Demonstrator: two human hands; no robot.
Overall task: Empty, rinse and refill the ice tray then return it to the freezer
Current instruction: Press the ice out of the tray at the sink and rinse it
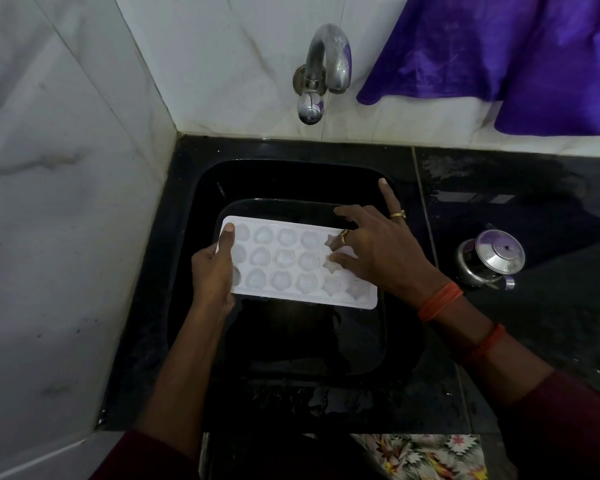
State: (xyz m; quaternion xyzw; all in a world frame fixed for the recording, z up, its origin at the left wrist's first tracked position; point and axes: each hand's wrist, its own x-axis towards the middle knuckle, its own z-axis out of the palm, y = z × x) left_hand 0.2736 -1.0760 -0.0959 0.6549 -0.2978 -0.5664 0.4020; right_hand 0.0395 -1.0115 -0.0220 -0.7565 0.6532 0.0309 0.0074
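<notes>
Over the black sink (284, 178), our left hand (210, 273) grips one end of the white plastic ice tray (284, 268). Opposite that grip, our right hand (378, 252) spreads its fingers on star-shaped cells.

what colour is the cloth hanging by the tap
Purple; the head view shows the cloth hanging right of the tap.

White ice tray (297, 263) — level, ice-filled — above black sink (291, 341)

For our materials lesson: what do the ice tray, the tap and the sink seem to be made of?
The ice tray looks like matte white plastic: thin, moulded cups. The tap is shiny metal, probably chromed: purple reflections. The sink is glossy black, perhaps stone or composite; unclear.
</notes>
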